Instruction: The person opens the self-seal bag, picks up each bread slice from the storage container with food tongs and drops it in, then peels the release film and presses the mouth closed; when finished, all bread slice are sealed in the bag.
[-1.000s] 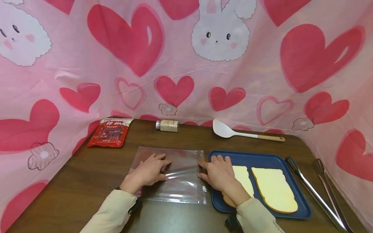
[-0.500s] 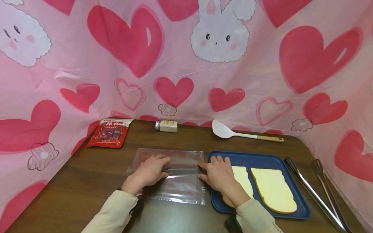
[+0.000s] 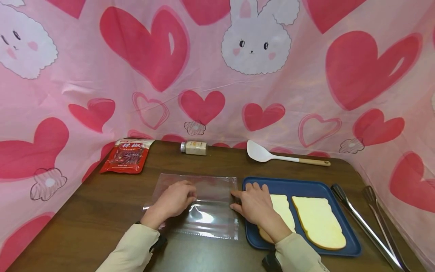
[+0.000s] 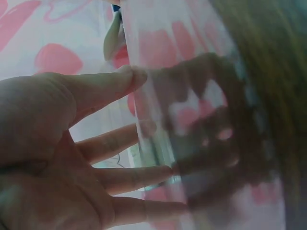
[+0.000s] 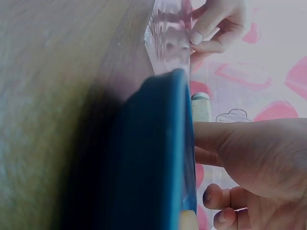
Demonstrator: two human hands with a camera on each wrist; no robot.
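Note:
A clear plastic bag (image 3: 214,211) lies on the wooden table, its film buckled and shining in the middle. My left hand (image 3: 175,198) rests on its left part. In the left wrist view, its thumb (image 4: 110,86) and fairly straight, spread fingers touch the film, with a gap between thumb and forefinger. My right hand (image 3: 255,202) reaches over the left side of a blue tray (image 3: 302,185). Its extended forefinger and thumb press at the bag's right edge; the other fingers bend over the tray. Two bread slices (image 3: 319,223) lie on the tray, the nearer one partly hidden by my right hand.
A red chili packet (image 3: 127,156) lies at the back left, a small seasoning jar (image 3: 194,148) at the back. Behind the tray is a white spatula (image 3: 259,152) with a wooden handle. Metal tongs (image 3: 370,224) lie right of the tray. A heart-patterned curtain (image 3: 204,75) surrounds the table.
My left thumb and fingers have drawn closer together on the bag, and the film has buckled more beside them. My right hand stays in place.

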